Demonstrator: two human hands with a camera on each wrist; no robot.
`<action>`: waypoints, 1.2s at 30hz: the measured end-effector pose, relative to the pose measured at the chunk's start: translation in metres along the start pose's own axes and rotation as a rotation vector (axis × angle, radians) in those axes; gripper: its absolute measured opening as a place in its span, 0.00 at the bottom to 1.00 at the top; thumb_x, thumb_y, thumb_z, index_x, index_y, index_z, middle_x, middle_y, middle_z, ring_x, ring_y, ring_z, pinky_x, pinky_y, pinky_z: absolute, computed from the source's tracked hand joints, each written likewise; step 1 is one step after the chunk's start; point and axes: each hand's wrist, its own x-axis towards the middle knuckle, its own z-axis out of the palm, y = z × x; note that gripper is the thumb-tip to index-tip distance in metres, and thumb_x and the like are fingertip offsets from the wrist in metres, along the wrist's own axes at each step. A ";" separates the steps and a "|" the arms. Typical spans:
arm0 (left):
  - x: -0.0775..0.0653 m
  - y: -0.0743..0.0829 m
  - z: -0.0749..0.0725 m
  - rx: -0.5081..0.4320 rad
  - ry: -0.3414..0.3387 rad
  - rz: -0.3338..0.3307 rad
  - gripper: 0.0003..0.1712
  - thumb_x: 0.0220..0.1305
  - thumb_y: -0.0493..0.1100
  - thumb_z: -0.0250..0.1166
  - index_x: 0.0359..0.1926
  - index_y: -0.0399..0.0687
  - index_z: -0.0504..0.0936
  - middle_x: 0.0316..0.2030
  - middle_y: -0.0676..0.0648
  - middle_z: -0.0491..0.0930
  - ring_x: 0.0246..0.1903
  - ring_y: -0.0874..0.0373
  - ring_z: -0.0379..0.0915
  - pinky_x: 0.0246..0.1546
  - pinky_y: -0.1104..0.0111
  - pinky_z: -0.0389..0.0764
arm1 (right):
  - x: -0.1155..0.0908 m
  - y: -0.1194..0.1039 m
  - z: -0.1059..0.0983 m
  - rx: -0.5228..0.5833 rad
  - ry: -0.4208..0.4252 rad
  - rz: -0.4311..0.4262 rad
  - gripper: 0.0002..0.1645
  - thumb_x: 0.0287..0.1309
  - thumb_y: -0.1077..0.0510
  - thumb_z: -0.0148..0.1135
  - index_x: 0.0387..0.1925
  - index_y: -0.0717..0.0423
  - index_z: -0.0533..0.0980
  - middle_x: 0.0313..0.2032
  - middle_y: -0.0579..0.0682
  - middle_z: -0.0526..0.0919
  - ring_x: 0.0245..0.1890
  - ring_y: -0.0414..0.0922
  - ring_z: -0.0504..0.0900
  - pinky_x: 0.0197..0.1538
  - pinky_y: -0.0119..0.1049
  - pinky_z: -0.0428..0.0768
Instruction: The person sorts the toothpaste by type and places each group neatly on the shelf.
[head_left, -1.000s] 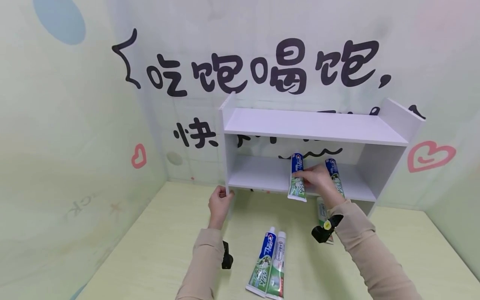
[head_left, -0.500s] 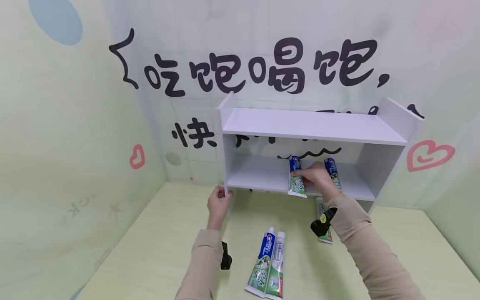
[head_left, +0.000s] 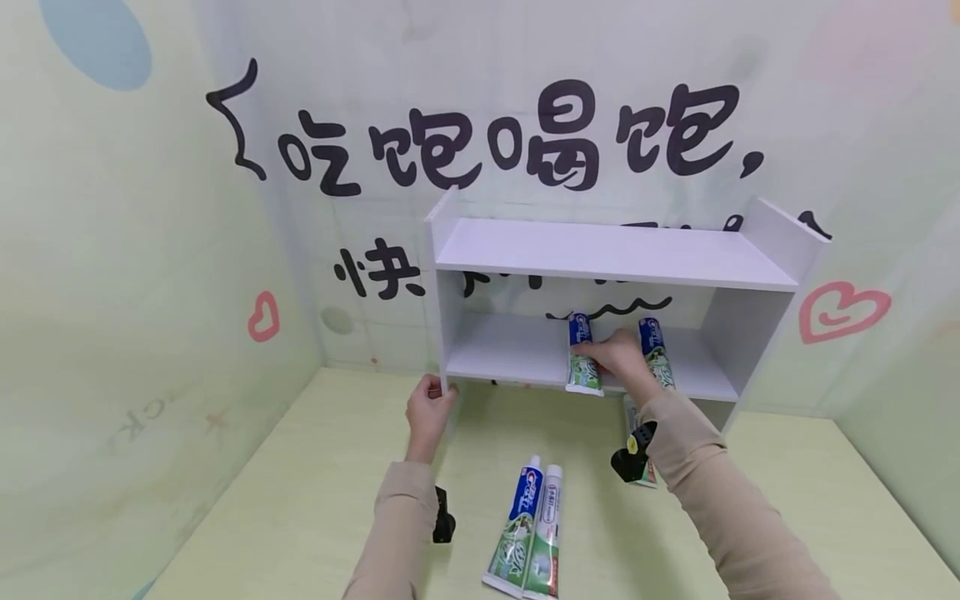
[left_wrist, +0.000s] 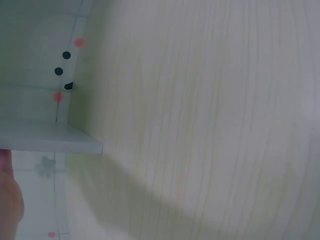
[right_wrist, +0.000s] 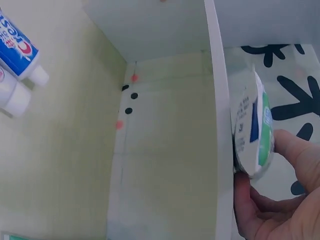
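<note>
Toothpaste tube [head_left: 583, 377] in right grip [head_left: 622, 357] slid inward, seemingly touching the shelf [head_left: 510, 350].

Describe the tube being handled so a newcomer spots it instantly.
Find the white shelf, then its lower board. There, in the head view, the blue-and-green tube is left of a lookalike neighbour. Unlike that neighbour, it is pinched in the right grip.
</note>
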 end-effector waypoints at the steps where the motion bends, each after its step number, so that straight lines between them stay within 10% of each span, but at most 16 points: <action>1: 0.000 0.000 0.000 0.000 0.000 0.000 0.09 0.52 0.43 0.62 0.32 0.43 0.75 0.34 0.42 0.82 0.35 0.53 0.77 0.32 0.68 0.74 | -0.002 0.001 0.001 -0.003 0.012 -0.023 0.35 0.48 0.45 0.64 0.45 0.73 0.71 0.33 0.57 0.78 0.28 0.44 0.75 0.33 0.32 0.75; 7: -0.001 0.002 0.002 -0.004 0.003 -0.002 0.08 0.52 0.42 0.62 0.33 0.43 0.76 0.34 0.42 0.82 0.34 0.53 0.77 0.33 0.68 0.75 | -0.013 0.004 0.004 0.075 0.087 -0.082 0.43 0.50 0.44 0.62 0.59 0.70 0.63 0.56 0.66 0.70 0.56 0.58 0.70 0.58 0.46 0.69; 36: 0.003 -0.003 0.002 -0.004 -0.003 -0.001 0.09 0.52 0.44 0.62 0.33 0.45 0.76 0.35 0.43 0.82 0.35 0.53 0.77 0.34 0.66 0.75 | -0.061 0.012 0.015 0.440 0.115 -0.176 0.41 0.48 0.49 0.66 0.60 0.63 0.63 0.55 0.59 0.73 0.55 0.50 0.72 0.56 0.35 0.73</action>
